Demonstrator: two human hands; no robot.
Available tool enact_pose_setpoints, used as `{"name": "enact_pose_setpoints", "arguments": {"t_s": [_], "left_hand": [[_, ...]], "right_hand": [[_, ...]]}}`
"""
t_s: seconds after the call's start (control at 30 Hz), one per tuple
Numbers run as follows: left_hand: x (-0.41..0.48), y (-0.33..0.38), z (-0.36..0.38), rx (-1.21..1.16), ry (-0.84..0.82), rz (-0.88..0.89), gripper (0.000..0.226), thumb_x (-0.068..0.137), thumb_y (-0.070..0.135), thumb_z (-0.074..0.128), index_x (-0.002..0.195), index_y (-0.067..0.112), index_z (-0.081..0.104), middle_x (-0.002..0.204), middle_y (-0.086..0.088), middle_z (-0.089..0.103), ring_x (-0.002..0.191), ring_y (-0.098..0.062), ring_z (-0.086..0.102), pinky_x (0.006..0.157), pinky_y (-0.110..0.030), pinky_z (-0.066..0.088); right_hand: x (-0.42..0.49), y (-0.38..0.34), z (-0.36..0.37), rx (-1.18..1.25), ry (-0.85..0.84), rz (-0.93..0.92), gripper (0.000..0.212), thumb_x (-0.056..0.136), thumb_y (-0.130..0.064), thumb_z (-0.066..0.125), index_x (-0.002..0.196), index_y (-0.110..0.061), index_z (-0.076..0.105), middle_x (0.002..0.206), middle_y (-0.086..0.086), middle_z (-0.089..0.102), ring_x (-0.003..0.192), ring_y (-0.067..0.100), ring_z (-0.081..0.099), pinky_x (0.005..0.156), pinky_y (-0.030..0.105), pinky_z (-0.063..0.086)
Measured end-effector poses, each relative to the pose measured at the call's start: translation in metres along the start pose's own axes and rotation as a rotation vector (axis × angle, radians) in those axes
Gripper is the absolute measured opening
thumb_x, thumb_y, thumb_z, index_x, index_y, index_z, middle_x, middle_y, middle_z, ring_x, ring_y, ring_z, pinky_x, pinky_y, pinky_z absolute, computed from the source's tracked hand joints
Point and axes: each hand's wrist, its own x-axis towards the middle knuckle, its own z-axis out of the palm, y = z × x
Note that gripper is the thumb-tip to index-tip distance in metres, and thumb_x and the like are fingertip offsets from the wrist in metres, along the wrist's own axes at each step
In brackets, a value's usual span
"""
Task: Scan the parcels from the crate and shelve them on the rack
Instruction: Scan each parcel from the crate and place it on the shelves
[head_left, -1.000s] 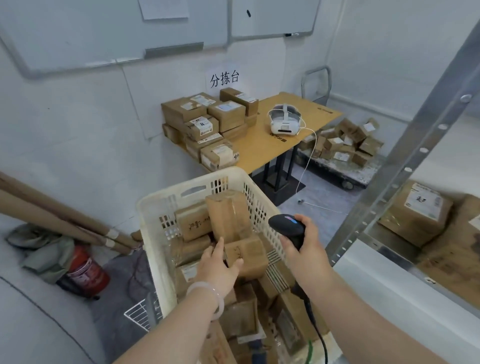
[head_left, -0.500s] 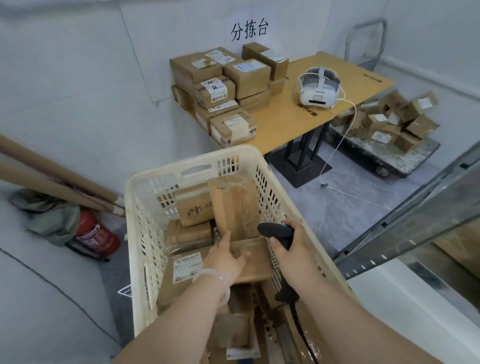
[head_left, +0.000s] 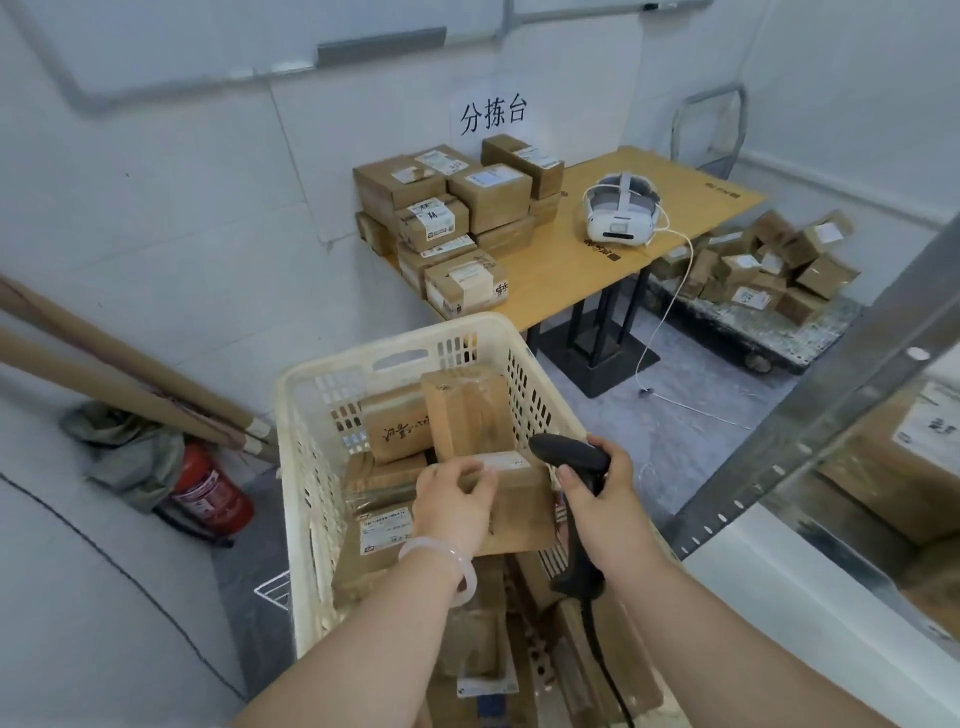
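Head view: our left hand (head_left: 453, 500) grips a small brown parcel (head_left: 520, 514) atop the heap inside the white crate (head_left: 307, 488). Our right hand (head_left: 608, 514) is clamped round the black scanner (head_left: 569, 451), just beside it. We should tilt the parcel's white label toward the scanner.

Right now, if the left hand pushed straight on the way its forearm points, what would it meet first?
It grips a parcel; carried straight on, the left hand would probably bring it against the upright parcel in the crate, though depth is unclear.
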Motion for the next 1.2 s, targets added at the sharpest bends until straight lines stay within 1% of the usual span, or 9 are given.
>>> {"name": "enact_pose_setpoints", "arguments": {"t_s": [0.17,0.3,0.5,0.57,0.63,0.73,0.8,1.0,1.2], "left_hand": [[-0.028,0.023,-0.017,-0.132,0.04,0.062,0.01,0.094,0.035,0.066,0.103,0.033,0.064,0.122,0.007,0.042,0.095,-0.009,0.049,0.085,-0.026,0.038],[-0.054,0.024,-0.03,-0.209,-0.115,0.113,0.052,0.09,0.031,0.07,0.138,0.04,0.052,0.139,0.004,0.048,0.119,-0.018,0.052,0.101,-0.037,0.047],[-0.088,0.028,-0.046,-0.416,-0.332,0.184,0.06,0.092,0.025,0.067,0.142,0.049,0.045,0.137,0.016,0.057,0.111,-0.003,0.054,0.078,-0.021,0.044],[-0.102,0.03,-0.045,-0.402,-0.365,0.264,0.061,0.092,0.024,0.069,0.142,0.048,0.045,0.141,0.017,0.053,0.119,-0.004,0.052,0.09,-0.024,0.047],[-0.116,0.032,-0.043,-0.357,-0.393,0.344,0.062,0.09,0.027,0.072,0.14,0.05,0.044,0.146,0.016,0.046,0.132,-0.01,0.044,0.108,-0.037,0.043],[-0.135,0.04,-0.041,-0.282,-0.441,0.423,0.07,0.088,0.03,0.074,0.144,0.053,0.038,0.148,0.013,0.033,0.136,-0.012,0.035,0.113,-0.039,0.036],[-0.148,0.046,-0.036,-0.243,-0.489,0.476,0.075,0.088,0.028,0.074,0.147,0.052,0.033,0.151,0.01,0.031,0.134,-0.011,0.033,0.109,-0.035,0.034],[-0.195,0.067,-0.01,-0.245,-0.647,0.525,0.073,0.09,0.021,0.073,0.143,0.053,0.034,0.148,0.011,0.047,0.126,-0.008,0.046,0.064,-0.007,0.049],[-0.258,0.091,0.03,-0.309,-0.698,0.626,0.072,0.086,0.023,0.078,0.137,0.052,0.036,0.138,0.015,0.047,0.11,0.002,0.052,0.066,-0.003,0.047]], "right_hand": [[-0.052,-0.019,-0.019,0.011,0.129,-0.079,0.04,0.096,-0.037,0.059,0.12,-0.054,0.032,0.099,-0.025,0.056,0.08,0.005,0.063,0.061,0.024,0.045],[-0.1,-0.024,-0.027,0.068,0.234,-0.113,0.04,0.096,-0.035,0.06,0.119,-0.054,0.034,0.099,-0.023,0.057,0.074,0.001,0.062,0.057,0.018,0.042],[-0.16,-0.026,-0.038,0.187,0.321,-0.208,0.045,0.096,-0.029,0.061,0.109,-0.064,0.037,0.105,-0.028,0.056,0.08,-0.005,0.066,0.064,0.023,0.053],[-0.179,-0.025,-0.043,0.207,0.351,-0.232,0.048,0.096,-0.028,0.062,0.109,-0.067,0.038,0.107,-0.03,0.057,0.081,0.002,0.068,0.069,0.03,0.058],[-0.194,-0.023,-0.052,0.216,0.403,-0.272,0.048,0.096,-0.027,0.062,0.112,-0.065,0.038,0.104,-0.03,0.06,0.078,0.002,0.069,0.066,0.025,0.057],[-0.213,-0.015,-0.07,0.268,0.449,-0.283,0.047,0.096,-0.022,0.063,0.124,-0.052,0.042,0.109,-0.026,0.06,0.086,0.004,0.069,0.071,0.029,0.06],[-0.226,-0.01,-0.083,0.279,0.459,-0.281,0.049,0.095,-0.02,0.063,0.125,-0.053,0.042,0.105,-0.031,0.06,0.09,0.008,0.069,0.076,0.04,0.061],[-0.268,0.003,-0.129,0.283,0.531,-0.332,0.057,0.094,-0.019,0.064,0.11,-0.068,0.041,0.115,-0.026,0.056,0.095,0.01,0.068,0.075,0.038,0.062],[-0.314,0.017,-0.187,0.258,0.611,-0.381,0.057,0.094,-0.017,0.065,0.113,-0.066,0.042,0.11,-0.037,0.055,0.097,0.002,0.064,0.077,0.033,0.061]]}}
